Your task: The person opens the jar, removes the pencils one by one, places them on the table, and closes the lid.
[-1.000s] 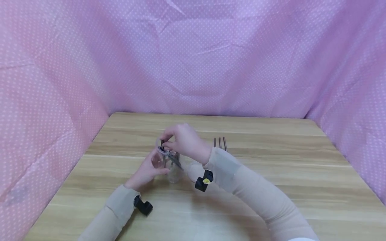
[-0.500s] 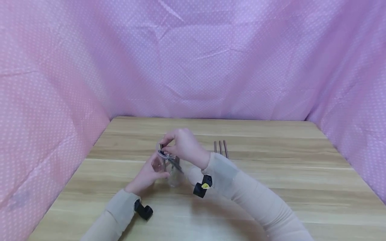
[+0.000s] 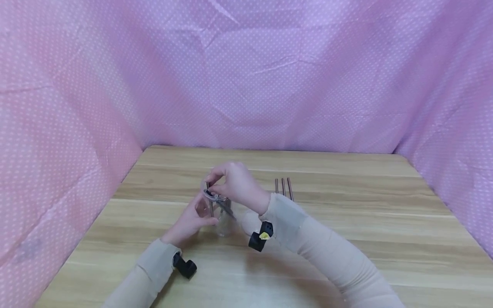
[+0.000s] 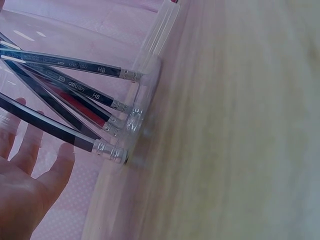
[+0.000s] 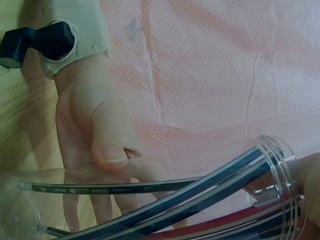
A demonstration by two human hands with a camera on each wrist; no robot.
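A clear plastic jar [image 3: 222, 227] stands on the table, with several dark pencils [image 4: 80, 87] and a red one [image 4: 85, 107] leaning inside it. My left hand [image 3: 189, 222] holds the jar from the left, thumb in front and fingers behind its wall. Over the mouth, my right hand [image 3: 240, 186] pinches the upper end of a dark pencil [image 3: 211, 207] between thumb and forefinger. That pencil's lower part is within the jar. In the right wrist view, the jar's ringed rim [image 5: 280, 185] lies close to the right fingers, which are partly cut off.
Three pencils [image 3: 283, 187] lie side by side on the wooden table [image 3: 366, 222], right of the jar, partly hidden by my right forearm. A clear round piece [image 3: 249, 221] rests beside the jar, partly behind the right wrist. Pink dotted cloth [image 3: 269, 85] surrounds the table.
Both hands keep nearly the same position at the jar, and the right hand still pinches the pencil. The head view has shifted slightly.
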